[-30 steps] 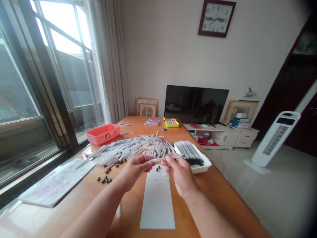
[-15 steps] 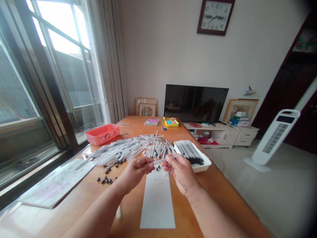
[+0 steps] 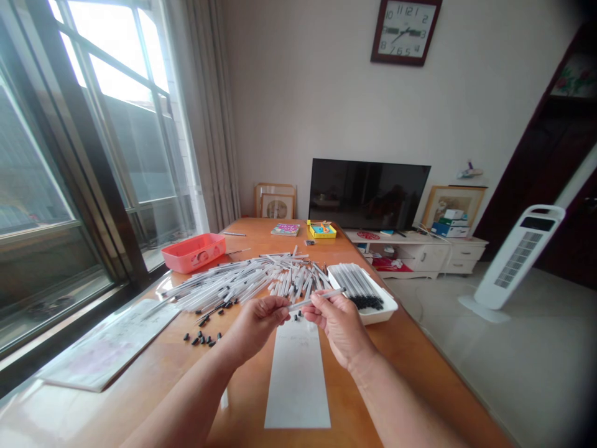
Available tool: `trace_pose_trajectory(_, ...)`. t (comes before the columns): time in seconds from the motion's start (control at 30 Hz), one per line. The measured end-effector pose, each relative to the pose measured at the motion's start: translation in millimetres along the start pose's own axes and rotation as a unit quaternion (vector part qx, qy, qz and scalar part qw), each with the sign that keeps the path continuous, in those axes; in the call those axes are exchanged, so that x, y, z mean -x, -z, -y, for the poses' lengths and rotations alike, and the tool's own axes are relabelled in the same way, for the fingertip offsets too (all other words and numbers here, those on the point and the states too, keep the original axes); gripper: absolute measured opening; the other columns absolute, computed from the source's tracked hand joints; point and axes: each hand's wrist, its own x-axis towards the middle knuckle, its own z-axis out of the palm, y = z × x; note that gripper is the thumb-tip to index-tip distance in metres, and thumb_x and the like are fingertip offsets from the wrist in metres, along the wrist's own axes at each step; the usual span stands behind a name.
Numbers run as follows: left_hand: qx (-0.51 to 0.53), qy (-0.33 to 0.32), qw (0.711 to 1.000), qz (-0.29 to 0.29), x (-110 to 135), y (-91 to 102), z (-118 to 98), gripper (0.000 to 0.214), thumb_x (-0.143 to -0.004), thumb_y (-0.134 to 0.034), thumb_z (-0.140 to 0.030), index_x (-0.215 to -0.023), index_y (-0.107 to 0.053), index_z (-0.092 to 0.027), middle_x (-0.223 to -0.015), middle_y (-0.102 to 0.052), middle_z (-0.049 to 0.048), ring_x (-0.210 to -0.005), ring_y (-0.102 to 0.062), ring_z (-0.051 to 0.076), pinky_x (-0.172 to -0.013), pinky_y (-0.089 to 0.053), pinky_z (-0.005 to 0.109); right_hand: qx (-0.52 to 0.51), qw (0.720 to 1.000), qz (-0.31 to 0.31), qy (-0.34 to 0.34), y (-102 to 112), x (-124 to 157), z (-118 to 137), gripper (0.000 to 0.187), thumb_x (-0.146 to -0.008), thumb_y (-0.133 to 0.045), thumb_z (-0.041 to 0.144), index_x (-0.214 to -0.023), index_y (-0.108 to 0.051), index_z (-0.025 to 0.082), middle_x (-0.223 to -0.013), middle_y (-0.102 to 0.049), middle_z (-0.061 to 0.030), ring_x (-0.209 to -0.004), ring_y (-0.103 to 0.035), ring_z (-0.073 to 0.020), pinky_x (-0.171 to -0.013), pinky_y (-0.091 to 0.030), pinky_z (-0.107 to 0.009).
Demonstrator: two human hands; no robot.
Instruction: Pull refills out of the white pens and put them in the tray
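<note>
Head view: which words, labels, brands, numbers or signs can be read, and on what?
"10 11 12 1 2 3" and "5 6 7 8": wall clock; other numerals unclear.
Too faint or blurred to read: any marks on the paper strip, colourful book and yellow box.

The right hand hides part of the pen; over the feed I can't read the faint writing on the paper strip, and the top edge crops the wall clock.

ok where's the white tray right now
In the head view, the white tray sits right of centre on the wooden table, just beyond the right hand and right of the heaped tubes.
</note>
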Motion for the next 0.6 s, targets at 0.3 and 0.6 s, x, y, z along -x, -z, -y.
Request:
trace_pose_trajectory(0.3,-0.019,-0.015,1.0,-0.009,0.9,-2.5,-3.7,0.027,-0.082,-0.071,-0.04,-0.098,-0.078,-0.018,-0.076,-0.07,0.0047,-0.072,-0.058,0.018,-0.07,-0.045,0.029,-0.017,1.0,-0.007,0.003,-0.9,-0.2,-2.5,0.036,-0.074,-0.083,0.041,-0.095,-0.066,0.017,-0.08,-0.073,-0.0049,-0.077,-0.071,-0.0179,-0.077,-0.059,-0.032)
trace_pose_trajectory(0.6,-0.021,-0.019,0.999,-0.019,1.2,-4.4,-3.2,0.025,-0.084,-0.069,-0.04,-0.096,-0.076,-0.02,-0.081,-0.072,0.0053,-0.077,-0.06,0.019,-0.073,-0.046,0.029,-0.024,0.999,-0.016,0.023,-5.8,3.6,-0.9,0.033,-0.075,-0.083,0.039,-0.093,-0.065,0.017,-0.082,-0.072,-0.0033,-0.079,-0.071,-0.0175,-0.079,-0.058,-0.033)
